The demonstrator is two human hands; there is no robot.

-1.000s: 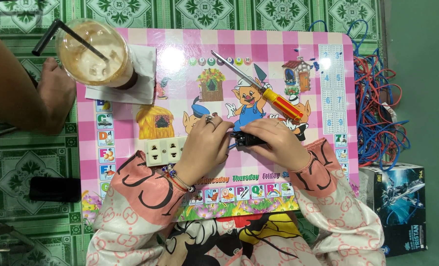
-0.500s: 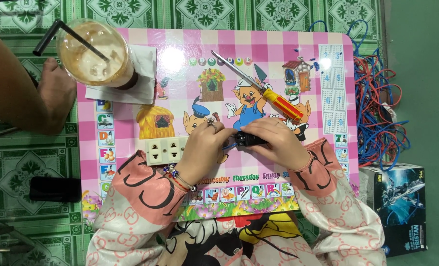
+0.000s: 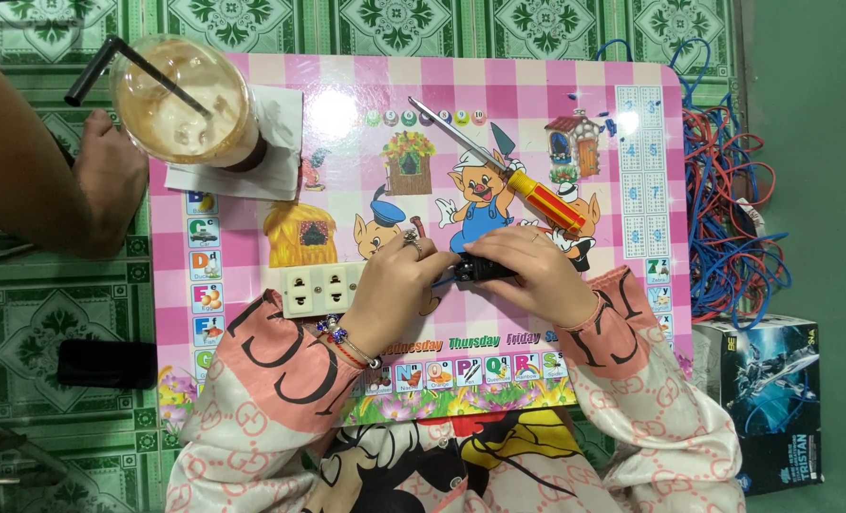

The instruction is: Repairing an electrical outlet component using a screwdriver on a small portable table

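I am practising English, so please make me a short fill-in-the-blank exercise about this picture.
1. Both hands hold a small ____ part between them.
2. The screwdriver has a red and ____ handle.
3. The white socket plate lies beside the ____ hand.
4. The iced drink has a black ____ in it.

Missing words: black; yellow; left; straw

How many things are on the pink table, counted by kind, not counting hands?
Small black part held between the left hand and right hand: 1
Screwdriver: 1
White socket strip: 1
Iced drink cup: 1
Paper napkin: 1
Total: 5
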